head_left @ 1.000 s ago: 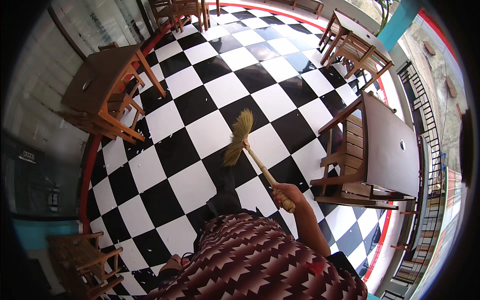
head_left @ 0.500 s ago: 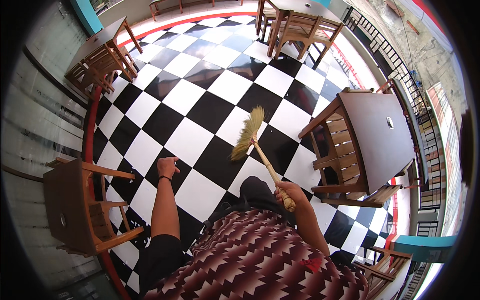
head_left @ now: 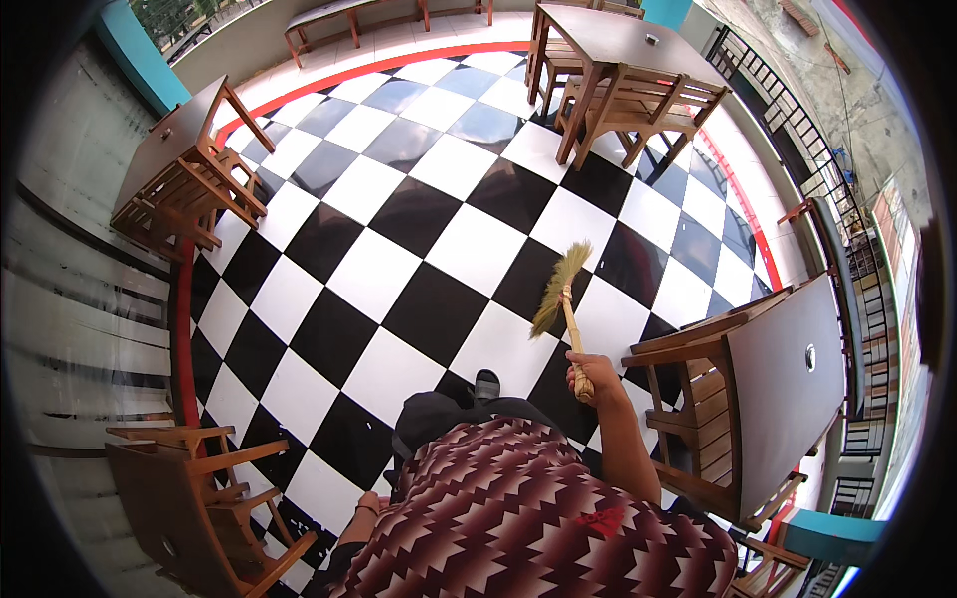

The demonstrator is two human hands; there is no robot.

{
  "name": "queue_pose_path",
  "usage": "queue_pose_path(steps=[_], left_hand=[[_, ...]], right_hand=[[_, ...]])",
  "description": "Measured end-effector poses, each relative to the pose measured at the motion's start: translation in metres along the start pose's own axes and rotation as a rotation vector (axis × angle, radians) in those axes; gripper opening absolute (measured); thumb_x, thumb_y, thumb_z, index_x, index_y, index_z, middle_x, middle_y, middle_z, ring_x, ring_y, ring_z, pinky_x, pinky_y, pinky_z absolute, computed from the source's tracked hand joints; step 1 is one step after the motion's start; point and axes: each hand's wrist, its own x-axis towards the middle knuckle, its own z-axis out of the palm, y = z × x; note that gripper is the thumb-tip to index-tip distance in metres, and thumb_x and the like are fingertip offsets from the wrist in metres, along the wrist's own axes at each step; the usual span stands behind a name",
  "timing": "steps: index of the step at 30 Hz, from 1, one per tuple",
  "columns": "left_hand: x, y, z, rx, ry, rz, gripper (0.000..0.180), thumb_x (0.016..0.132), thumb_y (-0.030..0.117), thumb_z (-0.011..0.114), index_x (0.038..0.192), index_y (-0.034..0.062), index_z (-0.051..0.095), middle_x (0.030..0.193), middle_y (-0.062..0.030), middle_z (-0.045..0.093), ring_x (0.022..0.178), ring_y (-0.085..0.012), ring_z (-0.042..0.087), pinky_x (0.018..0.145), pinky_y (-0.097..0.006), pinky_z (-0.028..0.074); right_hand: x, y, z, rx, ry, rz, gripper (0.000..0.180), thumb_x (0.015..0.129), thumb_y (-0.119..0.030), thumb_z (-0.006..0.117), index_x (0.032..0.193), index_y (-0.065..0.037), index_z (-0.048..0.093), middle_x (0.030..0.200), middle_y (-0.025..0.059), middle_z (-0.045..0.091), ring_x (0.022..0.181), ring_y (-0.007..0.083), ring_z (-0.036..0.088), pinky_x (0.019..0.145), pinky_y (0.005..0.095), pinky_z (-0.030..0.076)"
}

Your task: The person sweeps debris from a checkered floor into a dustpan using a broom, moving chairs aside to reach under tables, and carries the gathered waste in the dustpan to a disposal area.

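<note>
My right hand (head_left: 596, 377) is wrapped round the lower handle of a short straw broom (head_left: 561, 289). The broom points forward, its fan of pale bristles spread over the black and white checkered floor (head_left: 439, 309). Whether the bristles touch the tiles, I cannot tell. Low at my left side, my left hand (head_left: 371, 501) shows only in part beside my patterned shirt, its fingers mostly hidden. One shoe (head_left: 486, 385) shows ahead of my dark trousers.
A table with a slatted bench (head_left: 788, 389) stands close on my right. Another table with chairs (head_left: 204, 508) is at the near left. Farther off are a table at the left (head_left: 164, 149) and one with chairs (head_left: 628, 45) at the back. Black railing (head_left: 797, 120) runs along the right.
The tables at my sides have shifted down in the view as I moved forward. My right hand has carried the broom rightward; my left hand has dropped back to my side.
</note>
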Motion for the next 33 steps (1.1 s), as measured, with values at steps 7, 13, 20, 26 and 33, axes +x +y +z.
queue_pose_path(steps=[7, 13, 20, 26, 33], left_hand=[[-0.015, 0.114, 0.004, -0.297, 0.183, -0.246, 0.029, 0.087, 0.033, 0.041, 0.081, 0.0059, 0.05, 0.064, -0.0122, 0.055, 0.046, -0.0214, 0.045, 0.058, -0.042, 0.048], [0.024, 0.436, 0.052, -0.369, 0.177, -0.019, 0.036, 0.09, 0.042, 0.041, 0.082, 0.0066, 0.048, 0.054, -0.0075, 0.047, 0.042, -0.0212, 0.04, 0.056, -0.044, 0.048], [-0.119, 0.919, 0.232, 0.049, 0.057, 0.706, 0.055, 0.089, 0.048, 0.048, 0.054, 0.0071, 0.042, 0.044, -0.0052, 0.039, 0.031, -0.0171, 0.035, 0.034, -0.032, 0.037], [-0.152, 1.135, 0.323, 0.587, 0.07, 1.631, 0.045, 0.084, 0.047, 0.051, 0.082, 0.0023, 0.057, 0.068, -0.0117, 0.058, 0.063, -0.0248, 0.058, 0.058, -0.036, 0.046], [0.018, 1.165, 0.266, 1.809, 0.492, 0.812, 0.027, 0.083, 0.025, 0.054, 0.091, 0.0029, 0.068, 0.098, -0.0188, 0.065, 0.095, -0.0283, 0.064, 0.076, -0.038, 0.053]], right_hand=[[0.09, -0.155, 0.125, -0.07, -0.046, -0.033, 0.022, 0.084, -0.016, 0.064, 0.077, -0.004, 0.047, 0.058, 0.0042, 0.05, 0.043, 0.0116, 0.05, 0.038, 0.0241, 0.045], [0.196, -0.254, 0.223, 0.104, -0.066, 0.012, 0.022, 0.085, -0.015, 0.062, 0.073, -0.005, 0.047, 0.059, 0.004, 0.049, 0.044, 0.0118, 0.049, 0.038, 0.0252, 0.045], [0.273, -0.382, 0.34, 0.33, -0.064, 0.06, 0.019, 0.085, -0.014, 0.062, 0.083, -0.002, 0.048, 0.058, 0.0043, 0.048, 0.045, 0.012, 0.049, 0.039, 0.0247, 0.044], [0.377, -0.447, 0.408, 0.26, -0.095, 0.094, 0.022, 0.082, -0.015, 0.065, 0.078, -0.001, 0.049, 0.058, 0.0086, 0.051, 0.042, 0.018, 0.05, 0.038, 0.0301, 0.045], [0.517, -0.601, 0.525, -0.094, -0.048, 0.097, 0.023, 0.079, -0.012, 0.07, 0.074, 0.001, 0.052, 0.057, 0.0081, 0.053, 0.042, 0.0184, 0.054, 0.037, 0.0308, 0.046]])
